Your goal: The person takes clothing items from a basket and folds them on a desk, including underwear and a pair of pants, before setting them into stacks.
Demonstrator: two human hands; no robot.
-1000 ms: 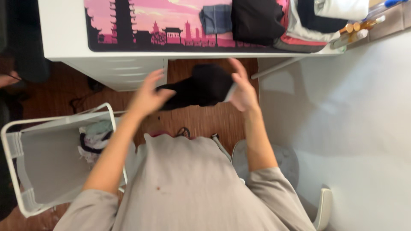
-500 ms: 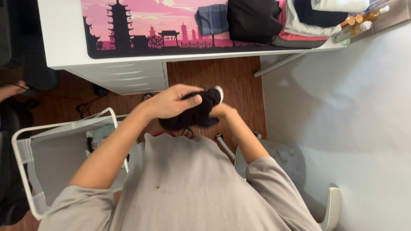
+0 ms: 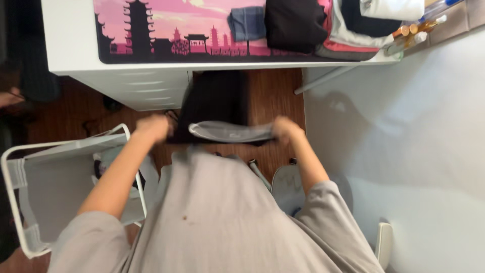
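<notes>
A black garment with a grey waistband hangs stretched out flat between my two hands, in front of my chest and below the desk edge. My left hand grips its left end and my right hand grips its right end. Both hands are blurred by motion. The garment's lower part is hidden behind my grey shirt.
A white desk with a pink picture mat carries folded clothes and small bottles at the back right. A white laundry hamper with clothes stands at my left. A white wall is on the right.
The black garment was bunched between my hands half a second ago. My hands have pulled apart sideways and the garment now hangs spread open.
</notes>
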